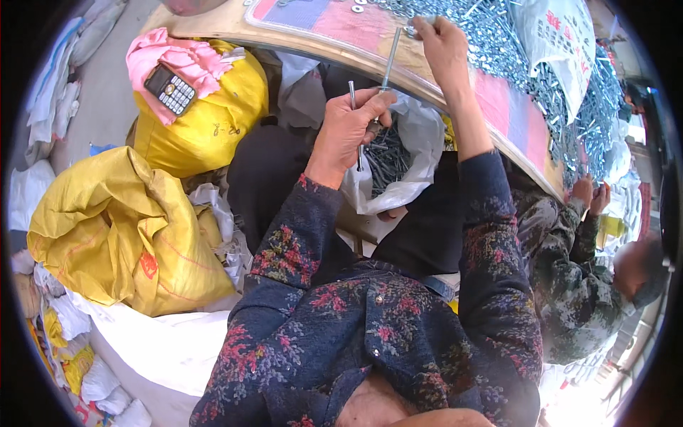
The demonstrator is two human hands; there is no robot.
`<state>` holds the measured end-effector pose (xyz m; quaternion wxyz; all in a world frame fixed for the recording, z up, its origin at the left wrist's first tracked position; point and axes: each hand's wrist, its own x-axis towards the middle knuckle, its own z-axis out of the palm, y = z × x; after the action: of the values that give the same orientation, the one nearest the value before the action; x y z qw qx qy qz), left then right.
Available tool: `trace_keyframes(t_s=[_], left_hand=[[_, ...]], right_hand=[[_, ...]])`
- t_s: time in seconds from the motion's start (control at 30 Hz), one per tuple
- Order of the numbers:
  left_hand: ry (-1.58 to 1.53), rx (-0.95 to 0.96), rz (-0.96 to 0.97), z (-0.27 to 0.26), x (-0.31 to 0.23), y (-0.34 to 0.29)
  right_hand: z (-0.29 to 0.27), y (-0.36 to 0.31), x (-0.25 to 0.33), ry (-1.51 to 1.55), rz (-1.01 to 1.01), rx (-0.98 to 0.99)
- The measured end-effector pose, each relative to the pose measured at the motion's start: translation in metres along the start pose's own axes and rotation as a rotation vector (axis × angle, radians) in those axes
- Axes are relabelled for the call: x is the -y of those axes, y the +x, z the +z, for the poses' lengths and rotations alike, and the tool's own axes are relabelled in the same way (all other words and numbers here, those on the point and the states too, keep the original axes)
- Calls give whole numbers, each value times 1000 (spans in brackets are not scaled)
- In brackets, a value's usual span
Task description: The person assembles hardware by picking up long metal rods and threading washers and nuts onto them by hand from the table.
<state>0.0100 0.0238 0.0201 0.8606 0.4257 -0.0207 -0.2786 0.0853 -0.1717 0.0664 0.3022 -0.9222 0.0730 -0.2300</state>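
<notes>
My left hand (347, 129) is closed around metal bolts above an open white bag (420, 160). One long bolt (391, 58) points up from between thumb and forefinger. A second bolt (359, 158) crosses the palm, its ends showing above and below the fingers. My right hand (444, 55) is raised over the table edge, thumb and fingers pinched at a small shiny metal piece (410, 30) near the long bolt's upper tip; its exact kind is too small to tell. Dark bolts (385, 158) fill the white bag between my knees.
Loose silvery bolts (491, 35) are heaped on the checked cloth (341, 21) covering the table, beside a white sack (558, 43). A mobile phone (170, 90) lies on pink cloth over a full yellow sack (242, 85). Another yellow sack (107, 235) sits left. A co-worker (580, 306) sits right.
</notes>
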Motion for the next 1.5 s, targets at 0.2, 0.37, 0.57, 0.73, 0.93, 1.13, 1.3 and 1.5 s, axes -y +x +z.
trace_keyframes(t_s=[0.2,0.37,0.57,0.73,0.93,1.13,1.3,1.5], left_hand=[[105,134,-100,17,19,-2],[-68,232,-232,18,31,0],[-19,152,-255,31,51,5],[103,101,-150,39,64,17],[157,81,-134,37,67,16],[-25,139,-296,42,62,16],[-92,142,-311,32,55,11],[-68,100,-279,28,53,12]], right_hand=[[-23,-51,-19,672,238,56],[-40,-71,-21,780,241,-97],[-69,-76,-53,255,-149,-114],[-108,-34,-118,-157,135,-214],[-69,-55,-131,-462,-140,-164],[-101,-75,-139,-193,-192,-387],[-124,-101,-121,-95,174,-310],[-85,-72,-134,-530,49,-249]])
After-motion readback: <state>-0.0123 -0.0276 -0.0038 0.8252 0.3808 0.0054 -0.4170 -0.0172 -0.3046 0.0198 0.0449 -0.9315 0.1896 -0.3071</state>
